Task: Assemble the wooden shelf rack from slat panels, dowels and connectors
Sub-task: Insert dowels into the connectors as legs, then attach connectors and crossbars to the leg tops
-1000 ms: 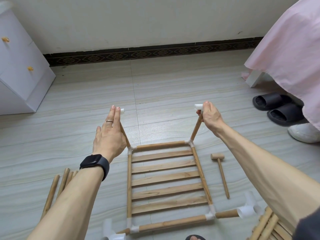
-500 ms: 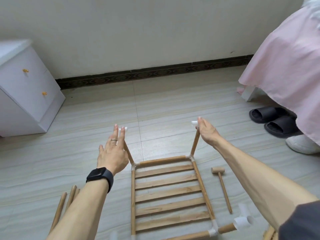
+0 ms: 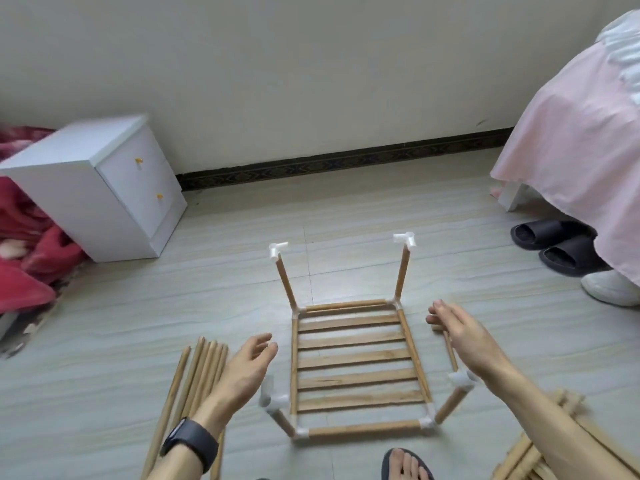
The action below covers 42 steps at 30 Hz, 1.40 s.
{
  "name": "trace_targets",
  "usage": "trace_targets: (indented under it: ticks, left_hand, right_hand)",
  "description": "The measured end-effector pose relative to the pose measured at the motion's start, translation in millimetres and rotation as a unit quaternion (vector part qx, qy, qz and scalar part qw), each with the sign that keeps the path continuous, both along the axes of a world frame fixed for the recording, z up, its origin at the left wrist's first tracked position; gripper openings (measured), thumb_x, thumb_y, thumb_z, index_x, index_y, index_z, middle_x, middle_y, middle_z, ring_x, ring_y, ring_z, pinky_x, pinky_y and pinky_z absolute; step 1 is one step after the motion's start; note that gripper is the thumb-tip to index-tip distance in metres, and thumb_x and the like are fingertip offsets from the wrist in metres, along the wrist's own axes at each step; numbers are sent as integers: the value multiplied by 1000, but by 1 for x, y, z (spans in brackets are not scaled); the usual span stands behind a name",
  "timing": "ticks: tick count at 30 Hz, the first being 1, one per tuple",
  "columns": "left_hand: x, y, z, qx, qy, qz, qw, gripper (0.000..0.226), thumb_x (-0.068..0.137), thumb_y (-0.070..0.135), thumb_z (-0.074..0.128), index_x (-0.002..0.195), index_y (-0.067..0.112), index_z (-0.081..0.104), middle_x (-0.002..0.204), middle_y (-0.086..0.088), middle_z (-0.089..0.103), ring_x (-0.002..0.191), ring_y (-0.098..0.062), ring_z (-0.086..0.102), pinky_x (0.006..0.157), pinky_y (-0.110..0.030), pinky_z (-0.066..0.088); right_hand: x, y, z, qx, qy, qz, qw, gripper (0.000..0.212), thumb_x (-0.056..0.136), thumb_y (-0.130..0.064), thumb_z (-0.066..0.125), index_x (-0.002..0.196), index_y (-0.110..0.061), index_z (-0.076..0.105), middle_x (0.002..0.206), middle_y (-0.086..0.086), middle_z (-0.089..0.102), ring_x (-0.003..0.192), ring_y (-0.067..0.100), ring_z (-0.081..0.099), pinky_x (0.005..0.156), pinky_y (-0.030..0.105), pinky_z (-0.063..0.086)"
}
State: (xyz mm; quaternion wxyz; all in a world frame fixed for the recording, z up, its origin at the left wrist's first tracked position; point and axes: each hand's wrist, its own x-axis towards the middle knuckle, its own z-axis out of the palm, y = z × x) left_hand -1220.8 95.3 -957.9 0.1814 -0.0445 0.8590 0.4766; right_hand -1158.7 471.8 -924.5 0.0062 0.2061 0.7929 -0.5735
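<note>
While both hover empty with fingers loosely spread, the left hand and right hand flank the rack, which sits on the floor between them, slats running side to side and four posts rising to white connectors. Loose dowels lie just beside the left hand, their length pointing away from the person, so that hand looks better placed to fetch the next rail. Spare panels lie under the right forearm.
</note>
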Motion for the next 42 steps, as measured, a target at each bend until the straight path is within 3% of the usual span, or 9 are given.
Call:
trace_targets:
  ticks: [2,7,11,14,24,29,31,37,42]
  left_hand:
    - [24,1,-4,24,-37,17,999,36,101,46,52,133,28,53,123,11,57,113,-6,55,78,-14,41]
    - [50,14,-6,56,-65,78,993,59,100,64,36,101,15,69,105,-5,74,104,-22,65,95,-41,48]
    - [59,20,-11,68,-50,123,989,61,100,66,33,85,14,60,70,-5,74,85,-29,73,71,-34,46]
    - [59,21,-16,55,-26,117,991,59,101,64,31,82,15,58,74,-7,68,73,-23,72,66,-30,46]
    - [63,26,-14,61,-22,94,993,62,103,61,26,84,13,60,69,-5,73,85,-28,70,70,-32,44]
    - [54,19,-14,94,-58,86,990,72,101,67,15,100,16,66,104,-10,73,102,-24,64,91,-40,48]
    - [55,10,-21,123,-60,114,984,70,101,66,13,104,19,65,105,-6,70,98,-21,64,81,-35,49]
    - [71,-60,-65,-25,-63,153,986,33,105,51,35,108,25,55,107,1,60,107,-23,56,88,-35,43]
    - [84,-120,-104,-227,-141,145,953,60,103,46,43,152,14,32,155,-17,34,139,-34,38,110,-42,38]
  right_hand:
    - [22,-7,-7,43,2,0,999,22,98,-53,53,106,-34,63,112,-12,68,106,4,61,92,32,44]
    - [32,-14,-32,87,-9,-35,996,17,103,-40,50,101,-29,63,105,-4,71,93,15,70,92,44,51]
    - [34,-11,-51,22,9,-72,997,29,107,-30,41,93,-22,65,76,0,71,78,28,70,86,55,55]
    - [44,-13,-63,64,40,-77,994,32,106,-31,43,84,-25,66,55,-6,53,59,23,56,65,46,50]
    - [45,-12,-50,156,13,-48,987,32,106,-30,41,82,-25,62,70,-5,64,74,27,62,65,35,44]
    - [36,-23,-30,432,29,-18,901,21,101,-30,49,105,-15,64,113,15,64,107,36,51,87,46,40]
    - [32,-43,-22,497,90,8,863,17,94,-27,62,106,-15,65,112,14,64,108,35,50,85,47,40]
    - [2,-158,-3,446,187,219,847,45,95,-50,55,119,-14,67,123,6,63,120,25,49,99,42,40]
    - [-21,-244,-10,453,163,414,773,59,97,-66,33,136,-28,55,145,-3,50,138,21,38,111,42,38]
